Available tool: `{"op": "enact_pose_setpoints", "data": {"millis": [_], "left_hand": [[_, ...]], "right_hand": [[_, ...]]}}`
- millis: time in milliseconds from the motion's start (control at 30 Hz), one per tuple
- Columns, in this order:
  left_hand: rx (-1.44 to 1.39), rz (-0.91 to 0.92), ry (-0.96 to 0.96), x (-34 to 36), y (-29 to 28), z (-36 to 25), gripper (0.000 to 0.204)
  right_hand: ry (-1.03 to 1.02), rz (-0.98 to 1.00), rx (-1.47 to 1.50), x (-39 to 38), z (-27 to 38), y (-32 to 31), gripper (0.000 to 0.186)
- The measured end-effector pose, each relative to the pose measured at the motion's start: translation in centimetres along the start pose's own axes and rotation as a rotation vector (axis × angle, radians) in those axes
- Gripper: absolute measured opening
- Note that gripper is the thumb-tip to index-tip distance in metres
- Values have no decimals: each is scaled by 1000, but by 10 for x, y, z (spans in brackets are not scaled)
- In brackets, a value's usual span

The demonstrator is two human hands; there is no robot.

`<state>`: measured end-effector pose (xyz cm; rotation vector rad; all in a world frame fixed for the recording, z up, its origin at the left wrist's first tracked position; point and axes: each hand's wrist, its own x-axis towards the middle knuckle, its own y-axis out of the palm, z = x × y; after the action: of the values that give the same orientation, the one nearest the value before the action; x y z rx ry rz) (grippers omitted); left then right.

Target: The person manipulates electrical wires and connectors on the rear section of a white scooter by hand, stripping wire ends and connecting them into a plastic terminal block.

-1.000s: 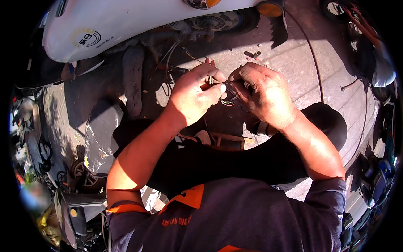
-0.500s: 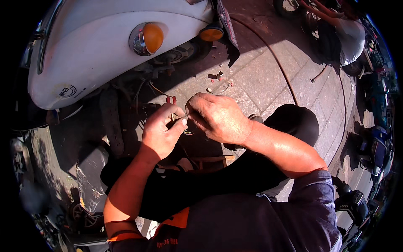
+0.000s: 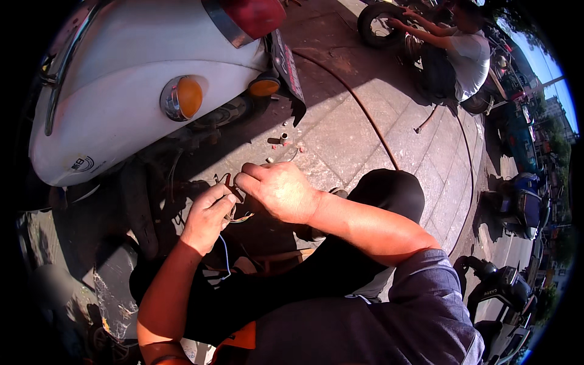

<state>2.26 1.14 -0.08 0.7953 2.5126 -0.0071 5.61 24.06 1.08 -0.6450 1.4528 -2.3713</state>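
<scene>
My left hand (image 3: pixel 207 220) is closed in a pinch on a bundle of thin wires (image 3: pixel 242 218), whose coloured ends stick out toward the right. From below that hand a blue wire (image 3: pixel 227 255) hangs down over my dark trousers. Close beside it, my right hand (image 3: pixel 285 193) has its thumb and fingers pressed together; what lies between them is too small to make out. Both hands are in front of the white scooter (image 3: pixel 115 97), below its amber turn signal (image 3: pixel 189 97).
Small metal parts, one a short cylinder (image 3: pixel 284 139), stand on the paving beyond my hands. A brown hose (image 3: pixel 359 103) runs across the ground. At the far right another person (image 3: pixel 471 61) crouches, hands at a wheel (image 3: pixel 372 25). Parked scooters (image 3: pixel 523 201) line the right side.
The view has shifted, so the scooter's red rear light now shows. My hands have parted slightly, and the blue wire now hangs in plain sight below the left hand.
</scene>
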Motion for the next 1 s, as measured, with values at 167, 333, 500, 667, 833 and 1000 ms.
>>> {"op": "enact_pose_setpoints", "data": {"millis": [167, 333, 500, 667, 833, 1000], "left_hand": [[-84, -144, 12, -2, -8, 7, 20], [-111, -238, 41, -5, -12, 8, 27], [-102, -181, 80, 2, -29, 32, 19], [-156, -154, 54, 7, -17, 16, 11], [-264, -87, 29, 10, -9, 11, 21], [-345, 68, 57, 6, -7, 0, 29]], "right_hand": [[360, -192, 500, 0, 16, -7, 38], [594, -70, 927, 3, 21, -23, 50], [454, -91, 909, -4, 26, 12, 48], [329, -261, 910, -3, 20, 38, 49], [326, -299, 1044, -3, 26, 28, 46], [308, -340, 966, -5, 24, 25, 45]]}}
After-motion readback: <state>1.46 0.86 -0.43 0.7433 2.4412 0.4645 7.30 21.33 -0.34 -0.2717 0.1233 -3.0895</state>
